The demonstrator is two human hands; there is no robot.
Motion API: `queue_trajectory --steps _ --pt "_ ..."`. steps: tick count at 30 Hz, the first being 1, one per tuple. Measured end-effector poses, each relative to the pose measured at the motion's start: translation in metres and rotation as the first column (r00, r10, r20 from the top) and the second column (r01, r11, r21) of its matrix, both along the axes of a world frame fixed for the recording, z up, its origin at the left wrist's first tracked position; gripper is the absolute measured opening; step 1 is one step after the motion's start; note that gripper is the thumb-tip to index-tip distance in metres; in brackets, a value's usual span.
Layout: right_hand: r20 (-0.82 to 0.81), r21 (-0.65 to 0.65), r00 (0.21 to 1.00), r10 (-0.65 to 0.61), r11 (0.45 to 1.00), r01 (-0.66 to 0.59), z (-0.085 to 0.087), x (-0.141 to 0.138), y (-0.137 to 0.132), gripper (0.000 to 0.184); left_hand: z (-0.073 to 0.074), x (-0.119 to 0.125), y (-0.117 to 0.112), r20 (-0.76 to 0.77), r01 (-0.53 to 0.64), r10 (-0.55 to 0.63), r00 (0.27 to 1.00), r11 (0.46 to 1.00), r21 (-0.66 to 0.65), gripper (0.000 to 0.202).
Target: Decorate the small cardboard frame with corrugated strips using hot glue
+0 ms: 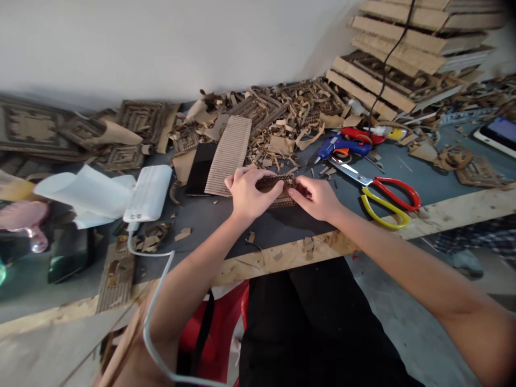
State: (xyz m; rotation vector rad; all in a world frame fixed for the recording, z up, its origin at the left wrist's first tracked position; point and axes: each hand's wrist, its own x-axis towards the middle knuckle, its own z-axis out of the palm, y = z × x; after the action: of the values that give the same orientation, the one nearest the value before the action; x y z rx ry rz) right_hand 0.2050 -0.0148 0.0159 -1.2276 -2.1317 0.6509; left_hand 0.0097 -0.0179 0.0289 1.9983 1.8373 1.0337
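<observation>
Between my hands, close to the table's front edge, is a small brown piece built of corrugated cardboard strips (285, 201). My left hand (252, 194) grips its left side, thumb toward the middle and fingers over the far edge. My right hand (316, 198) pinches the right end, with its fingers curled. Parts of the piece are hidden behind both hands. Just beyond my left hand, a ridged corrugated cardboard sheet (229, 153) lies over a flat black object (197, 171).
Scissors (365, 185) with red and yellow handles lie at right, touching a blue glue gun (342, 148). Cardboard scraps (282, 121) pile along the wall, near stacked cardboard frames (403, 59). A white power bank (148, 192) with a cable (161, 282) lies left; a phone (500, 134) far right.
</observation>
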Motion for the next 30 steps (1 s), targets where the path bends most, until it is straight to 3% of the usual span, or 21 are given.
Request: queue_trajectory --steps 4,6,9,11,18,25,30 --pt "0.046 0.022 0.999 0.018 1.000 -0.019 0.001 0.000 -0.001 0.033 0.010 -0.003 0.001 -0.040 0.020 -0.022 0.999 0.998 -0.052 0.023" --pt "0.063 0.029 0.998 0.030 0.999 -0.031 0.001 0.000 -0.001 0.032 0.013 -0.006 0.004 -0.016 0.082 -0.085 0.996 0.991 -0.107 0.025" --pt "0.080 0.055 0.995 0.056 0.997 -0.061 0.000 0.001 -0.002 0.032 0.012 -0.011 0.009 0.121 0.223 -0.197 0.973 0.940 -0.259 0.028" --pt "0.088 0.089 0.994 0.061 0.994 -0.069 -0.001 0.001 -0.002 0.032 0.010 -0.014 0.012 0.211 0.265 -0.205 0.956 0.912 -0.314 0.032" --pt "0.084 0.122 0.996 0.027 0.992 -0.037 -0.002 0.001 -0.003 0.034 0.004 -0.017 0.015 0.481 0.417 -0.243 0.842 0.860 -0.296 0.035" --pt "0.077 0.150 0.997 -0.020 0.989 0.008 -0.004 0.000 -0.002 0.037 -0.002 -0.014 0.016 0.359 0.260 -0.144 0.922 0.918 -0.299 0.036" --pt "0.101 0.139 0.995 -0.021 0.990 0.007 -0.005 0.000 -0.001 0.041 0.004 -0.011 0.010 0.256 0.171 -0.105 0.961 0.952 -0.253 0.031"
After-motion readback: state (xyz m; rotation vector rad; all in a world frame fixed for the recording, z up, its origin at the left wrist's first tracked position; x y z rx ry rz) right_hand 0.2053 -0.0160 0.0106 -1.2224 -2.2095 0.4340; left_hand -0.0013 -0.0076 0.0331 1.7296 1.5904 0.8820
